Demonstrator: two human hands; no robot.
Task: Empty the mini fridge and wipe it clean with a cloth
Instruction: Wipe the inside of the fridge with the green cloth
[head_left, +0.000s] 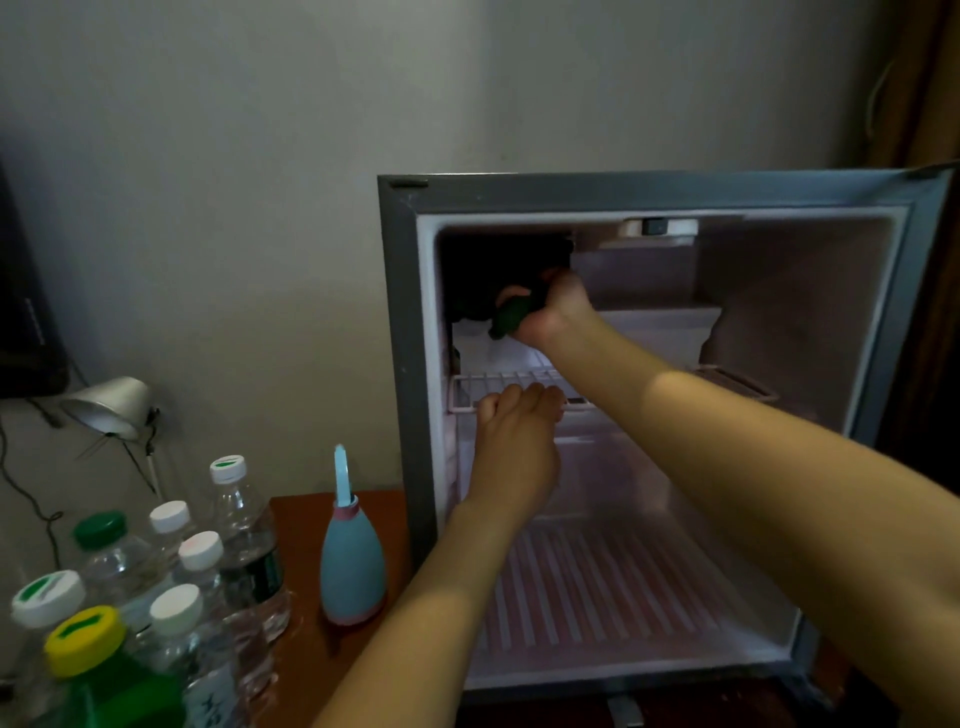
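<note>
Deep shadow filled the small top-left compartment (498, 260) of the mini fridge (400, 364), and nothing at the back of it could be made out. The right hand (558, 312) was up at its mouth, fingers clamped around a dark green object (511, 317). It looked smooth and rounded, with one end poking out below the palm. What it was could not be told, and the fingertips were lost in the dark behind it. Something pale lay under that hand, too blurred to name.

The left hand (514, 452) was lower, knuckles up, fingers together and curled over the front rail of the white wire shelf (498, 382). Its fingertips were hidden behind the rail.

The fridge stood with its door side wide open. It had a grey outer frame, a pale pinkish-white liner, a ribbed floor (597, 597) and a small control dial (655, 227) at the top. The right edge and the bottom front ran out of view.

To the left, on the brown tabletop (311, 649), stood a blue squeeze bottle (352, 571) with a long nozzle. Beside it was a cluster of clear water bottles (244, 540), and a green bottle with a yellow cap (85, 639) was cut off at the bottom corner.
</note>
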